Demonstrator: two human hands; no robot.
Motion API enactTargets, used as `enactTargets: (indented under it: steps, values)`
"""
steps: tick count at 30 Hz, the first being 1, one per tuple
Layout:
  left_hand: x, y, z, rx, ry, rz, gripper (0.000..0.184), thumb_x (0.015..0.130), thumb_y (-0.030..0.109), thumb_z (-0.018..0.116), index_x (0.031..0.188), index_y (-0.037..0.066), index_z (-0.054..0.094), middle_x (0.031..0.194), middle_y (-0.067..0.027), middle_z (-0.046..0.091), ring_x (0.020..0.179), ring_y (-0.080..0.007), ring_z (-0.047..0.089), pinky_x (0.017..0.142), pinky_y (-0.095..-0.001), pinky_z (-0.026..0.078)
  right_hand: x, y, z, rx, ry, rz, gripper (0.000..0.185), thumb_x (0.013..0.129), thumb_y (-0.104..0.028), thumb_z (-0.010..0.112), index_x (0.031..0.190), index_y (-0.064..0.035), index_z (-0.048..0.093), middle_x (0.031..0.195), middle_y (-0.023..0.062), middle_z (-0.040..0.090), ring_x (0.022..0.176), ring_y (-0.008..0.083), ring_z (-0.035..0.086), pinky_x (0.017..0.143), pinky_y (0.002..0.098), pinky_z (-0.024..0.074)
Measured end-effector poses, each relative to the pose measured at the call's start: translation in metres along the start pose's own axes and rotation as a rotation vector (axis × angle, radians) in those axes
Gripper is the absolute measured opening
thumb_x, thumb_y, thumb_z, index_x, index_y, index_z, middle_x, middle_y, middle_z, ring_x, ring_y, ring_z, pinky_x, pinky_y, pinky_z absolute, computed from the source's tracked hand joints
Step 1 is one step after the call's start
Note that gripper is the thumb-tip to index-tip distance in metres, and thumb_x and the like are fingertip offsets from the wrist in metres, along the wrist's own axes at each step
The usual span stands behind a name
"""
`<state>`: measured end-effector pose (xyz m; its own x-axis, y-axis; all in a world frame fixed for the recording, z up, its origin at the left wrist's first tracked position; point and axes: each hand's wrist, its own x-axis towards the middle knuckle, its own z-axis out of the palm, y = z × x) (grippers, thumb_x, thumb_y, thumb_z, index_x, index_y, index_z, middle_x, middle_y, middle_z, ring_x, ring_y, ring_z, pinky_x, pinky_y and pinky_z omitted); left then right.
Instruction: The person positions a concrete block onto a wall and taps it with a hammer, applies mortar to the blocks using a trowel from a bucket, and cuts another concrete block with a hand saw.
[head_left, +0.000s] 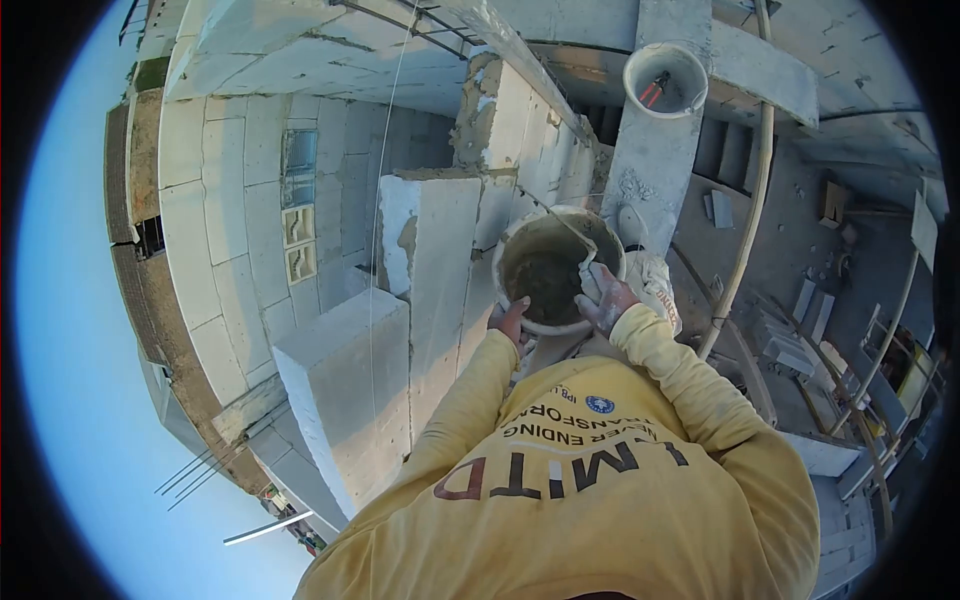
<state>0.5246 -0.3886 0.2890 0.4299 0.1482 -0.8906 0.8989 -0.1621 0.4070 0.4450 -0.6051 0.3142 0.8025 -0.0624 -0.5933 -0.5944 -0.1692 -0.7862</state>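
A round bucket (508, 232) with a pale, mortar-crusted rim is held in front of my body. Dark grey wet-looking mortar (545, 285) lies inside it. My left hand (511, 319) grips the near left side of the rim, thumb over the edge. At the right side, my right hand (607, 300) is closed at the rim, its fingers around a whitish, cloth-like end of the bucket's handle (570, 228). The handle arches over the opening. The underside of the bucket is hidden.
Left of me stands a pale block wall (440, 270) with a string line running past it. A second bucket (640, 95) holding red-handled pliers (655, 90) stands ahead on a plank (645, 150). A bamboo pole (750, 220) and a lower floor are at right.
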Motion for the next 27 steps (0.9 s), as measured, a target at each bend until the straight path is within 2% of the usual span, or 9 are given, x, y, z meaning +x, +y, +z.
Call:
enactTargets:
  steps: [1, 4, 9, 12, 18, 19, 22, 24, 27]
  values:
    - [0.015, -0.011, -0.013, 0.025, -0.038, 0.004, 0.032, 0.077, 0.024, 0.074, 0.100, 0.014, 0.053, 0.073, 0.0008, 0.053, 0.048, -0.0085, 0.038, 0.040, -0.0235, 0.026, -0.016, 0.002, 0.000, -0.040, 0.055, 0.209, 0.079, 0.082, -0.034, 0.067, 0.140, 0.0052, 0.031, 0.131, 0.0298, 0.050, 0.119, 0.0433, 0.052, 0.100, 0.0434, 0.0430]
    - [0.026, -0.034, -0.024, 0.083, -0.087, -0.021, 0.035, 0.075, 0.025, 0.076, 0.100, 0.016, 0.053, 0.074, 0.0013, 0.052, 0.049, -0.0090, 0.039, 0.040, -0.0238, 0.027, -0.051, 0.062, 0.020, -0.206, 0.298, 0.358, 0.079, 0.082, -0.038, 0.064, 0.143, -0.0008, 0.029, 0.132, 0.0308, 0.049, 0.121, 0.0414, 0.052, 0.098, 0.0433, 0.0448]
    - [0.043, -0.061, -0.039, 0.192, -0.054, -0.037, 0.034, 0.075, 0.027, 0.077, 0.100, 0.020, 0.055, 0.075, 0.0016, 0.052, 0.051, -0.0104, 0.041, 0.043, -0.0242, 0.030, -0.128, 0.078, 0.023, 0.424, 0.458, 0.696, 0.085, 0.071, -0.044, 0.072, 0.137, -0.0015, 0.040, 0.117, 0.0243, 0.060, 0.109, 0.0369, 0.060, 0.091, 0.0420, 0.0497]
    - [0.090, -0.082, -0.051, 0.267, -0.048, -0.058, 0.037, 0.075, 0.034, 0.077, 0.103, 0.020, 0.056, 0.075, 0.0017, 0.053, 0.058, -0.0105, 0.045, 0.049, -0.0259, 0.035, -0.156, 0.129, 0.057, 0.251, 0.728, 0.729, 0.081, 0.071, -0.042, 0.071, 0.135, -0.0011, 0.043, 0.118, 0.0236, 0.060, 0.109, 0.0358, 0.060, 0.088, 0.0410, 0.0509]
    - [0.093, -0.069, -0.011, 0.365, -0.180, -0.232, 0.050, 0.076, 0.046, 0.075, 0.115, 0.021, 0.057, 0.105, 0.0010, 0.057, 0.099, -0.0180, 0.053, 0.080, -0.0363, 0.043, -0.195, 0.235, 0.126, 0.385, 0.798, 0.857, 0.078, 0.071, -0.044, 0.071, 0.131, 0.0002, 0.049, 0.122, 0.0250, 0.057, 0.114, 0.0367, 0.057, 0.094, 0.0416, 0.0470]
    - [0.098, -0.069, -0.002, 0.399, -0.221, -0.277, 0.061, 0.076, 0.047, 0.074, 0.127, 0.020, 0.052, 0.127, -0.0040, 0.048, 0.116, -0.0251, 0.046, 0.095, -0.0421, 0.039, -0.201, 0.243, 0.138, 0.488, 0.808, 0.871, 0.077, 0.071, -0.045, 0.070, 0.129, 0.0012, 0.050, 0.123, 0.0265, 0.056, 0.114, 0.0386, 0.056, 0.097, 0.0421, 0.0451]
    - [0.111, -0.076, 0.037, 0.430, -0.171, -0.342, 0.071, 0.075, 0.047, 0.075, 0.135, 0.022, 0.047, 0.137, -0.0083, 0.038, 0.120, -0.0311, 0.042, 0.101, -0.0454, 0.038, -0.226, 0.250, 0.170, 0.394, 0.713, 0.815, 0.073, 0.072, -0.044, 0.069, 0.126, 0.0008, 0.052, 0.124, 0.0272, 0.056, 0.115, 0.0391, 0.055, 0.096, 0.0423, 0.0451]
    - [0.129, -0.083, 0.069, 0.371, -0.134, -0.368, 0.075, 0.072, 0.045, 0.077, 0.137, 0.024, 0.046, 0.146, -0.0097, 0.028, 0.128, -0.0350, 0.036, 0.102, -0.0486, 0.038, -0.241, 0.237, 0.195, 0.500, 0.820, 0.939, 0.071, 0.072, -0.046, 0.070, 0.125, -0.0012, 0.053, 0.120, 0.0276, 0.058, 0.109, 0.0401, 0.059, 0.093, 0.0431, 0.0472]
    - [0.157, -0.089, 0.118, 0.320, -0.249, -0.311, 0.078, 0.075, 0.041, 0.075, 0.141, 0.023, 0.040, 0.151, -0.0070, 0.025, 0.134, -0.0321, 0.033, 0.106, -0.0471, 0.036, -0.271, 0.261, 0.262, 0.341, 0.841, 1.023, 0.056, 0.077, -0.036, 0.070, 0.118, 0.0003, 0.058, 0.093, 0.0179, 0.069, 0.084, 0.0301, 0.067, 0.076, 0.0391, 0.0529]
